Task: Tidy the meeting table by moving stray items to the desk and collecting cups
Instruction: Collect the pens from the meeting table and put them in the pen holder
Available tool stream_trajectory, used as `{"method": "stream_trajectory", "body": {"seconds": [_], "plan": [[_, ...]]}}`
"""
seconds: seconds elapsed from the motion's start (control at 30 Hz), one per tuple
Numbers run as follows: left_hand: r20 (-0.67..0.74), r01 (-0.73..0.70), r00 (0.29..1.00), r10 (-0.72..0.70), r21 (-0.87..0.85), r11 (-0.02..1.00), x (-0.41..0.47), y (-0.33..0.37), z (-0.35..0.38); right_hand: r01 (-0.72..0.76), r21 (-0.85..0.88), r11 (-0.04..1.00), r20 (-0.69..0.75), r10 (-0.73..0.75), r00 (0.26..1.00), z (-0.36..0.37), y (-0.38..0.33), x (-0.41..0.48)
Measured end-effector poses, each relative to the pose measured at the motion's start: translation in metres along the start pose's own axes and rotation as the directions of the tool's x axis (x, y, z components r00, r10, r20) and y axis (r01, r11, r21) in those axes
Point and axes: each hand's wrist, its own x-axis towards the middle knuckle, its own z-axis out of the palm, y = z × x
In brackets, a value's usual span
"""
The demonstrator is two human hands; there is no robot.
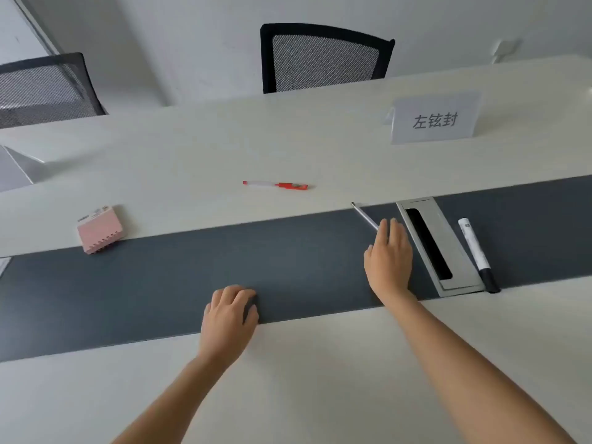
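Note:
My right hand [389,257] lies flat over the near end of a thin silver pen [363,214] on the table's dark centre strip [160,283]; whether the fingers grip the pen is hidden. My left hand [229,312] rests on the strip's near edge with its fingers curled and nothing in it. A red and white pen [275,184] lies on the pale table top beyond the strip. A pink eraser block [100,229] sits at the left, partly on the strip. A white marker with a black cap [477,253] lies to the right of a metal cable hatch [461,248].
A clear name card stand [434,118] with printed characters stands at the far right. Two black mesh chairs [323,59] [48,88] sit behind the table's far edge. A folded card [16,168] shows at the left edge.

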Motion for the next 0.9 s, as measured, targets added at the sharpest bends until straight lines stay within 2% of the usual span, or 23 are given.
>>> {"method": "stream_trajectory", "body": {"seconds": [0.1,0.2,0.37,0.43,0.53,0.63,0.7,0.77,0.9], "plan": [[-0.115,-0.07,0.99,0.079,0.083,0.994,0.044,0.002,0.001,-0.007,0.009,1.0,-0.039,0.008,0.999,0.009,-0.003,0.014],[-0.137,-0.08,0.985,0.102,0.158,0.984,0.105,0.019,-0.003,0.027,-0.036,0.999,-0.109,-0.031,0.994,0.012,-0.005,0.014],[-0.078,-0.159,0.976,0.204,0.39,0.907,0.198,0.056,-0.002,0.015,-0.11,0.994,-0.135,-0.03,0.99,0.012,-0.009,0.014],[0.006,-0.178,0.981,0.195,0.439,0.881,0.223,0.062,-0.002,0.018,-0.126,0.992,-0.15,-0.037,0.988,0.014,-0.007,0.013],[0.113,-0.167,0.985,0.13,0.445,0.88,0.232,0.064,-0.008,0.013,-0.141,0.99,-0.184,-0.039,0.982,0.012,-0.006,0.012],[0.057,-0.13,0.991,0.118,0.507,0.852,0.203,0.055,-0.014,0.01,-0.142,0.99,-0.158,-0.033,0.987,0.009,-0.007,0.01],[0.029,-0.089,0.996,0.085,0.435,0.896,0.166,0.038,-0.016,0.004,-0.131,0.991,-0.134,-0.022,0.991,0.005,-0.006,0.004],[-0.025,0.007,1.0,-0.001,0.253,0.967,0.124,0.02,-0.023,0.003,-0.12,0.993,-0.13,-0.018,0.991,0.0,-0.006,-0.01],[-0.258,0.169,0.948,-0.187,-0.09,0.981,0.034,-0.005,-0.068,0.033,-0.101,0.994,-0.076,-0.041,0.996,-0.016,-0.008,-0.067]]}}
